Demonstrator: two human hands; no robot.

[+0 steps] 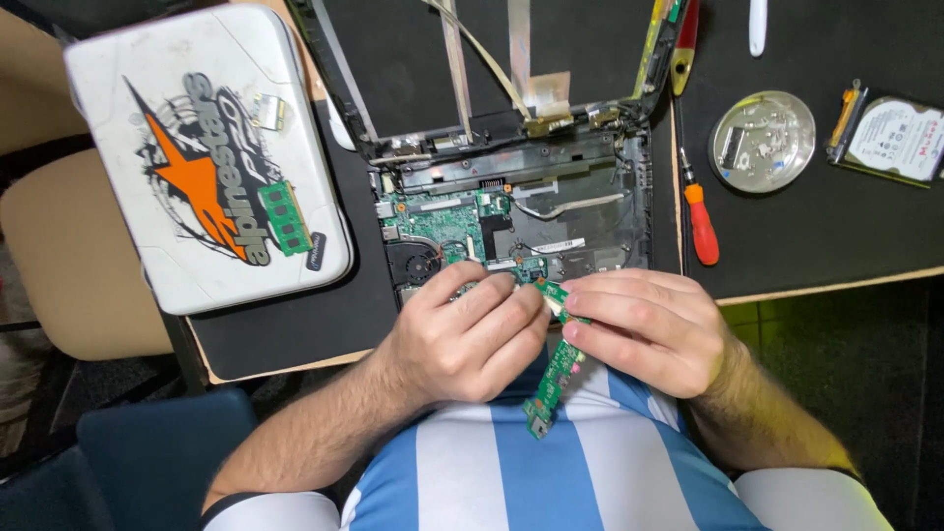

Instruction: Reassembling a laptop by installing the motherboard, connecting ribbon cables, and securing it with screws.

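Note:
Both hands meet at the near edge of an opened laptop base (610, 211), whose green mainboard (442, 218) and small fan (413, 265) are exposed. My left hand (462, 339) and my right hand (649, 329) pinch a narrow green circuit board (553, 383) between their fingertips. The board hangs tilted downward toward my striped shirt. Its upper end lies hidden under the fingers.
A white laptop lid (197, 147) with a star sticker lies at the left, a green memory module (285, 218) on it. At the right sit an orange-handled screwdriver (700, 221), a round metal tin (762, 141) and a hard drive (893, 138). A beige chair (69, 256) stands left of the table.

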